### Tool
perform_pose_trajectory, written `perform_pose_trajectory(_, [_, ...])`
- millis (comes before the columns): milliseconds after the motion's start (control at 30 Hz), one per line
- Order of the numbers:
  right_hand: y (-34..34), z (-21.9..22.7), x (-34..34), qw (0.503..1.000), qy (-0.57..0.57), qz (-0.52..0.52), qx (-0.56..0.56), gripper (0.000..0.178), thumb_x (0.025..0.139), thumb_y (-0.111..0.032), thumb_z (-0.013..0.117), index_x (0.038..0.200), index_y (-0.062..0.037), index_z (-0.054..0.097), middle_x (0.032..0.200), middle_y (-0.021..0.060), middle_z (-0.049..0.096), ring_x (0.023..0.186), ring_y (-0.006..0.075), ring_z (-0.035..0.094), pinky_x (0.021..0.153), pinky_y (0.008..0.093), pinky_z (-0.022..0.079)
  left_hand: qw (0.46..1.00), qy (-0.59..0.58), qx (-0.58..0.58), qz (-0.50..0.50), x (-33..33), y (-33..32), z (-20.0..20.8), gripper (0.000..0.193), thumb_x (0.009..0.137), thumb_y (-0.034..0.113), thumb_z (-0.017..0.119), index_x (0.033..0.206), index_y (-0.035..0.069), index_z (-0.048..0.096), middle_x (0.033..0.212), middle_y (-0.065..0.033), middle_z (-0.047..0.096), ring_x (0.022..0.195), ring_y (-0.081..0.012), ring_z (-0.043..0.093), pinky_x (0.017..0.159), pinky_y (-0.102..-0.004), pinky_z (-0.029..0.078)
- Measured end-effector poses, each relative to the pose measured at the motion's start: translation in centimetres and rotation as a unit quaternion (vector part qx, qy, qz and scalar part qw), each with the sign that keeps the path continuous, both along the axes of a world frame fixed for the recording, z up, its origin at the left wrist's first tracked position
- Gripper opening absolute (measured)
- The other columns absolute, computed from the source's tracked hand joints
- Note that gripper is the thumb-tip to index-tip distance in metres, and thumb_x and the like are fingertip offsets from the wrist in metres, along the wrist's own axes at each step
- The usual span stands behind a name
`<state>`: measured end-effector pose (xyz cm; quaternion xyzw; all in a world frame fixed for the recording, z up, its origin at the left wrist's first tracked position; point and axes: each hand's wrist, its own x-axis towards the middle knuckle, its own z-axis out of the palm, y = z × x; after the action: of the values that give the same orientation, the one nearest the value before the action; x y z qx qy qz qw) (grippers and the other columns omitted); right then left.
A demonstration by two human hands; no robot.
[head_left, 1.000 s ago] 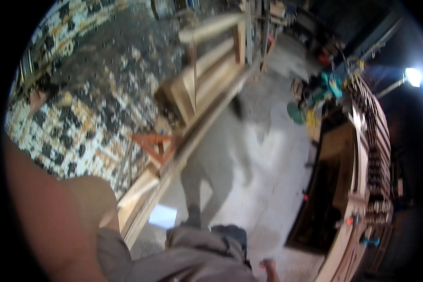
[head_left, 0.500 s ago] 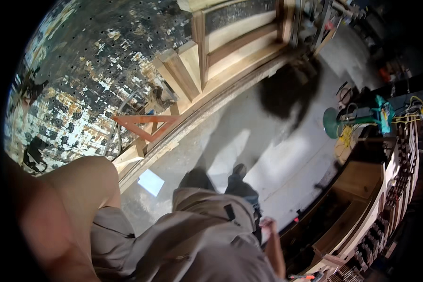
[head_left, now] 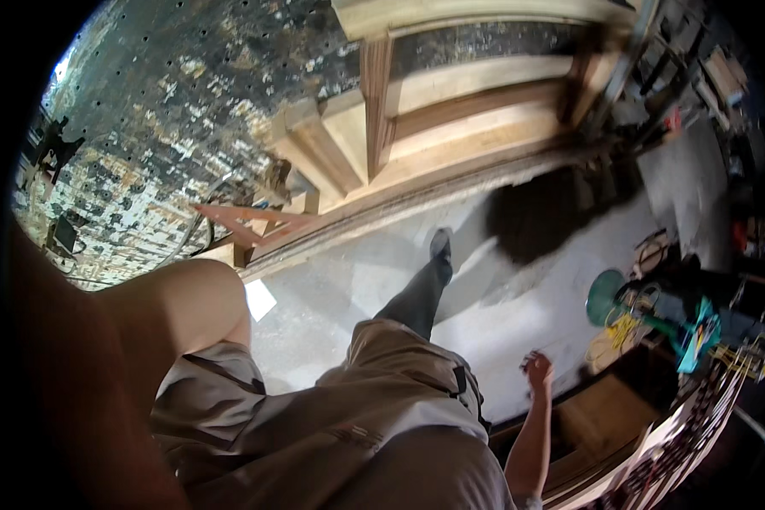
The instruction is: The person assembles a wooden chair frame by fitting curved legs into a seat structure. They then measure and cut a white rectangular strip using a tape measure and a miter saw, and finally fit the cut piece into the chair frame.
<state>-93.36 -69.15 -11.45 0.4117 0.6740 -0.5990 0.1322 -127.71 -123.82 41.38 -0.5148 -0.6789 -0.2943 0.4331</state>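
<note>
My right hand (head_left: 537, 371) hangs ahead of my right hip with its fingers curled. Dark specks show at the fingers, but I cannot make out what, if anything, they hold. My left arm (head_left: 174, 306) is bent at the elbow, with its forearm blurred close by at the left edge; the left hand itself is out of view. Beyond that elbow, a reddish triangular set square (head_left: 229, 223) rests at the edge of a paint-spotted bench (head_left: 170, 110). Several wooden boards (head_left: 319, 144) stand beside it, next to a long wooden frame (head_left: 476, 110).
A white sheet (head_left: 260, 300) lies on the grey floor (head_left: 331, 280) below the bench. My dark boot (head_left: 440, 248) is stretched forward. To the right are a green round-ended stand (head_left: 604, 297), yellow cords (head_left: 622, 330), a wooden box (head_left: 608, 412) and a rack of tools (head_left: 667, 455).
My right hand has swung forward, away from my hip. One leg has stepped ahead along the bench. The view has turned, so the green stand sits lower and the frame looks larger.
</note>
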Motion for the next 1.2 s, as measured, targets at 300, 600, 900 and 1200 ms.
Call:
perform_pose_trajectory(300, [4.6, 5.8, -21.2, 0.989, -0.109, -0.058, -0.083, 0.04, 0.096, -0.013, 0.06, 0.133, 0.0017, 0.054, 0.108, 0.0183, 0.069, 0.082, 0.0267, 0.072, 0.071, 0.0335, 0.06, 0.71, -0.54, 0.389, 0.231, -16.7, 5.8, -16.2, 0.025, 0.092, 0.0, 0.059, 0.115, 0.004, 0.067, 0.107, -0.0097, 0.072, 0.097, -0.018, 0.069, 0.084, -0.0313, 0.058])
perform_pose_trajectory(600, [-2.1, 13.7, -65.7, 0.936, 0.155, 0.067, -0.308, 0.039, 0.098, -0.023, 0.063, 0.129, 0.001, 0.056, 0.107, 0.014, 0.066, 0.099, 0.0229, 0.064, 0.078, 0.037, 0.051, 0.367, -0.647, 0.667, -0.036, -27.6, 12.9, -32.8, 0.029, 0.096, 0.011, 0.06, 0.124, 0.005, 0.056, 0.127, -0.008, 0.061, 0.119, -0.0239, 0.058, 0.107, -0.0403, 0.045])
perform_pose_trajectory(900, [-7.5, 14.3, -87.2, 0.839, 0.143, -0.044, -0.524, 0.036, 0.096, -0.024, 0.064, 0.127, -0.0058, 0.059, 0.135, 0.0127, 0.058, 0.13, 0.0297, 0.051, 0.116, 0.049, 0.038, 0.277, -0.417, 0.852, -0.156, -39.6, 16.9, -35.7, 0.038, 0.1, 0.036, 0.052, 0.128, 0.011, 0.058, 0.133, -0.0073, 0.058, 0.127, -0.0281, 0.051, 0.112, -0.0445, 0.04])
perform_pose_trajectory(1200, [-7.4, 11.7, -91.1, 0.88, 0.149, -0.044, -0.448, 0.035, 0.093, -0.026, 0.07, 0.124, -0.0127, 0.063, 0.124, 0.0027, 0.066, 0.118, 0.021, 0.059, 0.106, 0.0436, 0.046, 0.273, -0.333, 0.896, -0.11, -42.5, 16.7, -39.1, 0.034, 0.099, 0.035, 0.055, 0.117, 0.008, 0.064, 0.116, -0.0105, 0.068, 0.108, -0.0297, 0.064, 0.094, -0.0464, 0.054])
